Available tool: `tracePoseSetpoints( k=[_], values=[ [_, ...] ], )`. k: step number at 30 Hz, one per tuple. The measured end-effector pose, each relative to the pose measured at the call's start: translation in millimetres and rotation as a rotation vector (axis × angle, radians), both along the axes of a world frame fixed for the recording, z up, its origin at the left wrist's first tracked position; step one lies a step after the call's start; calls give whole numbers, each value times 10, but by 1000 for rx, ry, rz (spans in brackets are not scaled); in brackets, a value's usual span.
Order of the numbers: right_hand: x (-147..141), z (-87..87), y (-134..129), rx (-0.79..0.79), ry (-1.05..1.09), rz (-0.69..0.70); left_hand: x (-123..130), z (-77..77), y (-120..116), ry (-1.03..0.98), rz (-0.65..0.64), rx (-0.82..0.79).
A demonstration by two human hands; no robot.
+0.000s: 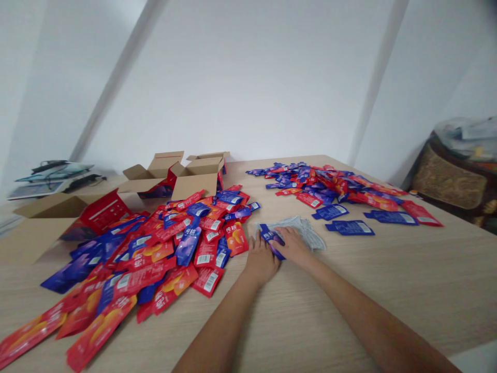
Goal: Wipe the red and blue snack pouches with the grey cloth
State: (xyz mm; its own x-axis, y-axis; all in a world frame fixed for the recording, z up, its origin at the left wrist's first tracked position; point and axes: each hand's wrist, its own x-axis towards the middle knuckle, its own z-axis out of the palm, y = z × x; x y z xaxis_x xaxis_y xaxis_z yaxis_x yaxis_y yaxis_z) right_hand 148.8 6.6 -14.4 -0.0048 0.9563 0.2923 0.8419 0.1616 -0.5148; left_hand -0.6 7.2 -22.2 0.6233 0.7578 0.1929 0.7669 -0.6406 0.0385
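Observation:
A blue pouch (272, 239) with white lettering lies between my two hands, over the left part of a crumpled grey cloth (308, 232). My left hand (261, 259) rests at the pouch's left edge, its fingers pointing forward and touching it. From the right, my right hand (292, 245) reaches over the pouch and cloth, its fingers bent onto the pouch. Beside my left hand spreads a large heap of red and blue pouches (202, 254). Another heap of such pouches (326, 186) lies farther back on the right, with a few loose blue ones (350, 227) in front.
Open cardboard boxes (196, 186) stand behind the left heap, and another open box (39, 233) is at the far left. Papers and cables (54, 178) lie at the back left. A brown chair (446, 181) with plastic bags stands beyond the table (388, 280) at right.

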Motion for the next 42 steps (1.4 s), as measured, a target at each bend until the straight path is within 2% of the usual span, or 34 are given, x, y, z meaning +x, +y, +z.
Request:
tracePoseSetpoints(
  k=[4, 8, 12, 14, 17, 19, 22, 27, 30, 34, 37, 42],
  values=[
    [54, -27, 2, -33, -129, -29, 21, -36, 15, 15, 40, 0],
    [311, -13, 40, -73, -240, -214, 33, -57, 26, 11, 92, -9],
    [459, 45, 42, -114, -199, -335, 1, -27, 11, -20, 72, 25],
    [434, 133, 9, -73, -183, -355, -10, 24, -9, -68, 20, 54],
    [312, 319, -82, 87, -215, -300, 7, 113, -52, -152, -193, 32],
    [215, 408, -146, 165, -210, -194, 39, 148, -72, -218, -347, -52],
    [131, 374, -199, 152, -200, -13, 84, 139, -65, -346, -452, -196],
    [232, 50, -106, -56, -356, 116, 102, 50, 24, -547, -448, -382],
    [307, -26, 72, -96, -409, 137, 104, 21, 67, -579, -433, -445],
    [315, 45, 356, -97, -395, 71, 100, 12, 73, -617, -410, -461],
    [285, 120, 467, -64, -380, -19, 86, 4, 68, -640, -417, -457],
    [222, 226, 332, 139, -310, -103, 71, -16, 89, -646, -413, -438]
  ],
)
